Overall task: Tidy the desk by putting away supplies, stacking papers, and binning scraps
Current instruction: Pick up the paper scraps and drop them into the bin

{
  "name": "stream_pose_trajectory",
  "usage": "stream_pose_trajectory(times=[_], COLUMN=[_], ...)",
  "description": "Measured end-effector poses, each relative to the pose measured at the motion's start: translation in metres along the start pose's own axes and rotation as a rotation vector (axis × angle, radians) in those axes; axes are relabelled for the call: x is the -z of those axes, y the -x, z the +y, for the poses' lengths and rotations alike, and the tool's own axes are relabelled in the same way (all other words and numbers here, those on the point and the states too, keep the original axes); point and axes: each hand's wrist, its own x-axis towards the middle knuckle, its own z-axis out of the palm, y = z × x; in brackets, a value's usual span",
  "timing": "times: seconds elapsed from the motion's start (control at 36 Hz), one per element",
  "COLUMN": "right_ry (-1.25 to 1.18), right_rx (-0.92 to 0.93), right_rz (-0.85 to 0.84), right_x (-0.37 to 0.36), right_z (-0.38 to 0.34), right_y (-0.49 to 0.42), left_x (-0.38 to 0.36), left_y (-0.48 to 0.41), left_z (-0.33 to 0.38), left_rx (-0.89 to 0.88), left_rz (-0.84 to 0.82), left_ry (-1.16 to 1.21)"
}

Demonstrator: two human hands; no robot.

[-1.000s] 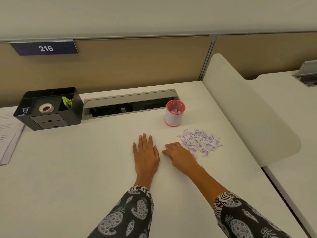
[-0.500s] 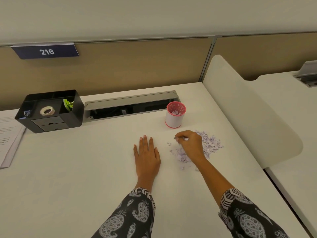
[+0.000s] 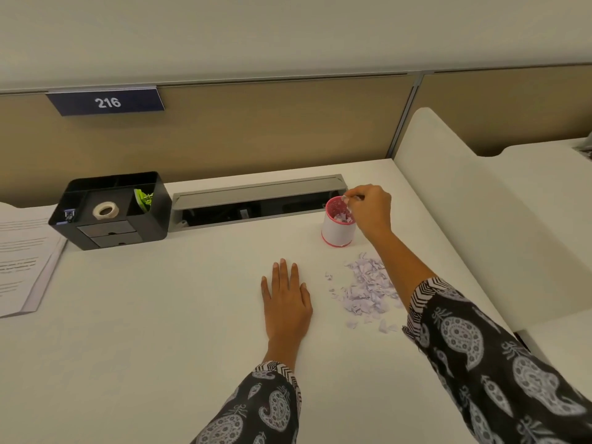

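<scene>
A small white bin with a pink rim (image 3: 336, 233) stands on the white desk (image 3: 160, 315), with torn paper inside. My right hand (image 3: 370, 208) hovers over its rim and pinches a few paper scraps between thumb and fingertips. A pile of pale torn paper scraps (image 3: 366, 290) lies on the desk in front of the bin, partly under my right forearm. My left hand (image 3: 286, 299) rests flat on the desk, fingers straight, just left of the pile.
A black desk organiser (image 3: 112, 209) with a tape roll (image 3: 105, 210), a green item and two drawers stands at the back left. Printed papers (image 3: 22, 257) lie at the left edge. An open grey cable tray (image 3: 256, 201) runs behind the bin. A white divider (image 3: 480, 203) rises on the right.
My right hand has lifted from the scrap pile with pinched scraps and moved up over the bin. The pile is more scattered. My left hand has stayed flat.
</scene>
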Motion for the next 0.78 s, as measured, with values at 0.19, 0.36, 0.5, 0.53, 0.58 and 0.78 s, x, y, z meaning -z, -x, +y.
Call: stream_pose_trajectory(times=[0.19, 0.36, 0.5, 0.53, 0.58, 0.78], right_ry=[0.095, 0.043, -0.067, -0.087, -0.121, -0.123], right_rx=[-0.007, 0.027, 0.024, 0.026, 0.050, 0.167], right_rz=[-0.120, -0.122, -0.078, -0.056, -0.017, 0.000], right_x=[-0.021, -0.022, -0.016, -0.013, -0.010, -0.017], right_z=[-0.012, -0.005, -0.003, -0.003, 0.000, 0.019], right_y=[-0.009, -0.010, -0.011, -0.009, -0.003, 0.048], left_x=[0.003, 0.005, 0.004, 0.004, 0.004, 0.006], left_y=[-0.007, -0.009, -0.010, -0.009, -0.010, -0.009], left_z=[-0.009, -0.010, -0.010, -0.010, -0.010, -0.009], left_rx=[0.022, 0.015, 0.022, 0.021, 0.020, 0.011], left_rz=[0.005, 0.000, 0.000, 0.000, 0.004, -0.013], left_ry=[-0.005, -0.009, -0.001, -0.002, -0.005, -0.006])
